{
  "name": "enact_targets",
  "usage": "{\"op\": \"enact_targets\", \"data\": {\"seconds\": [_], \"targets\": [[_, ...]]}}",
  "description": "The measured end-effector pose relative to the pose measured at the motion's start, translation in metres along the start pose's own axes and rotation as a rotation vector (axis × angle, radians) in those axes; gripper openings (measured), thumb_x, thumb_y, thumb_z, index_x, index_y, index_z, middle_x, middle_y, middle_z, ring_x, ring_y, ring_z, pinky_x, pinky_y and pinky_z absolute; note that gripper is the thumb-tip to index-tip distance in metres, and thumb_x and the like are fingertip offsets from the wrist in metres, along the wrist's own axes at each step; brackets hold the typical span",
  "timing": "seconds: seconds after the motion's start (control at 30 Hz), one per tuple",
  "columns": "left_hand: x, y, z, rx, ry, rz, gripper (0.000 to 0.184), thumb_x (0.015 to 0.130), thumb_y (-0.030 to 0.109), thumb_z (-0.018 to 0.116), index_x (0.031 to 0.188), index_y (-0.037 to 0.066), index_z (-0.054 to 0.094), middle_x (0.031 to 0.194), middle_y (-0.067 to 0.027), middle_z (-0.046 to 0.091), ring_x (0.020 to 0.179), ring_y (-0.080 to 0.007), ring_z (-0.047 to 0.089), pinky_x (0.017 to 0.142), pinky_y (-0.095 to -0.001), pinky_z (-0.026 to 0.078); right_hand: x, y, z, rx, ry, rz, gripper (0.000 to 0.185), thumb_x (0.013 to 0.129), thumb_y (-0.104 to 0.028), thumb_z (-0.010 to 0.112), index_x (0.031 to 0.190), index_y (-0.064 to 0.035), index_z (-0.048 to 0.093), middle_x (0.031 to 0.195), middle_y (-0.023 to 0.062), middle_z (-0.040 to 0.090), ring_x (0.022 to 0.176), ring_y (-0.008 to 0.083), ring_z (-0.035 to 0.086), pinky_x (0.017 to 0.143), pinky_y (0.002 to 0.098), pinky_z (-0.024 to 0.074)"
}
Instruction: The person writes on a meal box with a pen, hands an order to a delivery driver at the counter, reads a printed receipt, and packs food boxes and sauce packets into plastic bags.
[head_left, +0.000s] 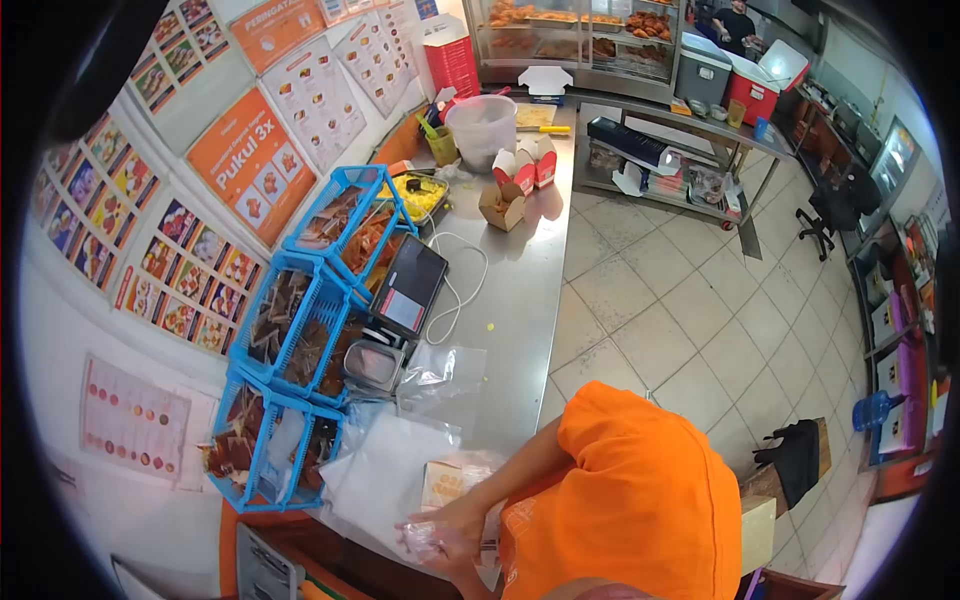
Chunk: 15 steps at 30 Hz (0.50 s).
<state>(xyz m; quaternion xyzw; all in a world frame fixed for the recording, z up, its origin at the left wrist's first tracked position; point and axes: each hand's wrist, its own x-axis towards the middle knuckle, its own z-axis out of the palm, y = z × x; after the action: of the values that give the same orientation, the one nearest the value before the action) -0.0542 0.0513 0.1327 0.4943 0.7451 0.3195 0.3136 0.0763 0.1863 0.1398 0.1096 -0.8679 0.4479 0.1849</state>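
My right hand (452, 530) reaches from the orange sleeve over the counter's near end. Its fingers are closed around crumpled clear plastic (420, 540), which looks like a bag. Just below, my left hand (466, 578) shows only in part at the bottom edge; its fingers are hidden. A small printed paper box (442, 484) stands beside my right hand, partly inside clear plastic. White wrapping sheets (375, 465) lie to the left of it. More clear plastic bags (445, 375) are spread on the steel counter (505, 370).
Blue baskets (290, 330) of packets line the wall side. Near them are a tablet (411, 285) with a white cable and a clear container (375, 365). Farther along stand red food boxes (515, 172) and a plastic bucket (482, 130). Another person (735, 28) is at the back.
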Motion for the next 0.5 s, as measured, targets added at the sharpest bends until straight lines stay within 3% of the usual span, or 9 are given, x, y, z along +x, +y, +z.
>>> {"op": "enact_targets", "data": {"seconds": [0.1,0.23,0.3,0.33,0.4,0.47,0.5], "targets": [[-0.001,0.042,-0.012,-0.002,-0.082,0.051,0.059,0.090,0.030,0.063,0.135,-0.002,0.045,0.133,-0.0244,0.052,0.121,-0.0355,0.053,0.101,-0.0486,0.041,0.014,-0.003,0.011,0.277,-0.091,0.050,0.087,0.081,-0.058,0.067,0.138,0.0010,0.039,0.138,0.0242,0.042,0.131,0.0397,0.036,0.107,0.0489,0.0330],[-0.025,0.139,-0.059,0.045,-0.397,0.087,0.048,0.097,0.030,0.057,0.132,-0.002,0.050,0.136,-0.0231,0.051,0.121,-0.0338,0.052,0.101,-0.0480,0.040,0.006,0.038,0.062,0.350,0.018,0.188,0.039,0.095,-0.026,0.056,0.120,0.0027,0.051,0.109,0.0214,0.057,0.105,0.0340,0.054,0.095,0.0444,0.0422],[-0.034,0.161,-0.105,0.024,-0.672,0.054,0.044,0.100,0.031,0.054,0.130,-0.001,0.052,0.137,-0.0225,0.050,0.122,-0.0330,0.052,0.101,-0.0478,0.039,0.008,0.041,0.063,0.424,0.073,0.056,0.040,0.096,-0.026,0.053,0.123,0.0026,0.050,0.112,0.0235,0.057,0.108,0.0360,0.054,0.097,0.0438,0.0418],[-0.035,0.080,-0.123,-0.175,-0.659,-0.003,0.067,0.089,0.043,0.069,0.147,0.020,0.043,0.144,-0.0150,0.047,0.133,-0.0380,0.043,0.112,-0.0484,0.031,0.009,0.042,0.061,0.458,0.097,-0.011,0.040,0.097,-0.026,0.052,0.124,0.0025,0.050,0.113,0.0245,0.057,0.110,0.0370,0.053,0.098,0.0435,0.0416],[-0.019,0.079,-0.103,-0.039,-0.196,0.341,0.083,0.074,0.023,0.075,0.145,0.005,0.036,0.126,-0.0196,0.054,0.113,-0.0348,0.055,0.093,-0.0441,0.044,0.008,0.037,0.057,0.457,0.146,-0.014,0.041,0.097,-0.029,0.050,0.125,0.0015,0.051,0.115,0.0243,0.057,0.110,0.0373,0.053,0.099,0.0432,0.0413],[-0.007,0.031,-0.065,0.018,-0.108,0.282,0.106,0.059,0.018,0.085,0.146,-0.003,0.027,0.126,-0.0223,0.052,0.111,-0.0335,0.056,0.091,-0.0432,0.049,0.004,0.030,0.062,0.420,0.191,0.065,0.043,0.098,-0.032,0.049,0.125,0.0004,0.052,0.117,0.0241,0.056,0.111,0.0376,0.053,0.100,0.0429,0.0411],[-0.006,0.004,-0.042,-0.049,-0.147,0.193,0.119,0.052,0.023,0.089,0.146,-0.005,0.023,0.131,-0.0226,0.047,0.118,-0.0334,0.051,0.097,-0.0428,0.045,0.004,0.024,0.062,0.400,0.211,0.121,0.043,0.098,-0.034,0.049,0.125,-0.0001,0.052,0.118,0.0240,0.056,0.112,0.0377,0.053,0.100,0.0428,0.0409]]}}
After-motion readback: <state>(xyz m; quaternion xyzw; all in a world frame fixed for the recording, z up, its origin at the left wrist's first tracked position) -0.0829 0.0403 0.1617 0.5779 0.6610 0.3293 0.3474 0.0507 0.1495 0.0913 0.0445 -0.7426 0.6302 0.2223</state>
